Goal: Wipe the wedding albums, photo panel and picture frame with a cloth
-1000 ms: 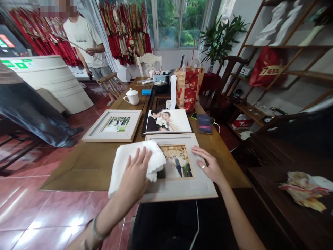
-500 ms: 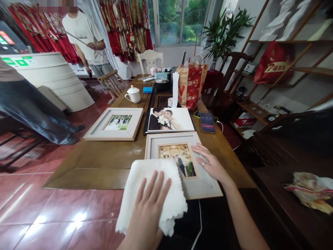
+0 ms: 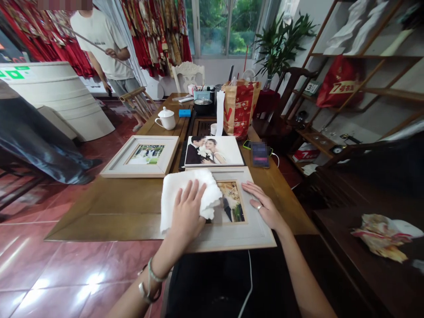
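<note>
My left hand (image 3: pixel 187 214) holds a folded white cloth (image 3: pixel 170 192) down on a picture frame (image 3: pixel 232 236), its fingers stretched over the cloth and its thumb partly hidden. Light wood edges this frame, with a pale mat around a small wedding photo (image 3: pixel 236 203); the cloth covers the left part of both. On the frame's right side, my right hand (image 3: pixel 268 212) lies with fingers extended, a ring on one of them, steadying nothing but the mat area under it. Just beyond lies a larger print of a couple (image 3: pixel 213 152). A similar framed picture (image 3: pixel 165 172) rests to the left.
Behind the frames stand a white lidded mug (image 3: pixel 166 119), a blue box (image 3: pixel 184 113) and a red-and-brown paper bag (image 3: pixel 241 108). A phone (image 3: pixel 260 154) with a white cable lies at right. A person (image 3: pixel 102 48) stands at far left holding a stick.
My left hand has pushed the cloth forward, away from me, over the frame's upper left part. My right hand stays on the frame's right side.
</note>
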Demonstrator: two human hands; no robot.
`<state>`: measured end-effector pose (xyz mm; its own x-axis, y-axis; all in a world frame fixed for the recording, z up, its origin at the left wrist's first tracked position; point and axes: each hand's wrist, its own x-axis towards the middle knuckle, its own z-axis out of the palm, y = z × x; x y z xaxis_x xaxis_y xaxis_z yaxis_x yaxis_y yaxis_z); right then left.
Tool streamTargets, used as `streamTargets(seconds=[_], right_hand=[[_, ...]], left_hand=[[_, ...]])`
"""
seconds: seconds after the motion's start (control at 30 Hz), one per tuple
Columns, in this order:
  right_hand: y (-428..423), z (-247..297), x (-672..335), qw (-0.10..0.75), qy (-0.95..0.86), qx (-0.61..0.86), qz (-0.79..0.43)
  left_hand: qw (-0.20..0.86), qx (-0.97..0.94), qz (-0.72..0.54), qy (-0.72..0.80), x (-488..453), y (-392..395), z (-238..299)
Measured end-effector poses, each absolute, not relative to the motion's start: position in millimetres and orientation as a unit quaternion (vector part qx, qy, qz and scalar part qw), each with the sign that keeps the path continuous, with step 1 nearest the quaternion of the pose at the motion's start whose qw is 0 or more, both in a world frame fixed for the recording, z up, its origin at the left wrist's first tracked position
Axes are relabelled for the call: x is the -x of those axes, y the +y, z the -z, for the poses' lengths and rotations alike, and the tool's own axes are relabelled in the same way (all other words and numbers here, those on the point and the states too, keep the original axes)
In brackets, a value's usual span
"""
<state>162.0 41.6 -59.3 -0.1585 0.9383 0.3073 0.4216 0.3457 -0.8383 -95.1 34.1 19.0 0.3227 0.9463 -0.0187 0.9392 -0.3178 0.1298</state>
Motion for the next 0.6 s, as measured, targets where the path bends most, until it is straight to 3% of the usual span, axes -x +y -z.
streamTargets(seconds=[0.3, 0.6], right_hand=[[43.4, 63.8, -163.4, 0.437, -0.695, 0.486, -0.301], [43.3, 64.9, -164.5, 0.442, -0.690, 0.486, -0.305]], left_hand=[[0.209, -0.888, 0.021, 0.409, 87.5, -52.8, -3.5], [0.077, -0.828, -0.032, 0.555, 84.2, 16.4, -11.0]])
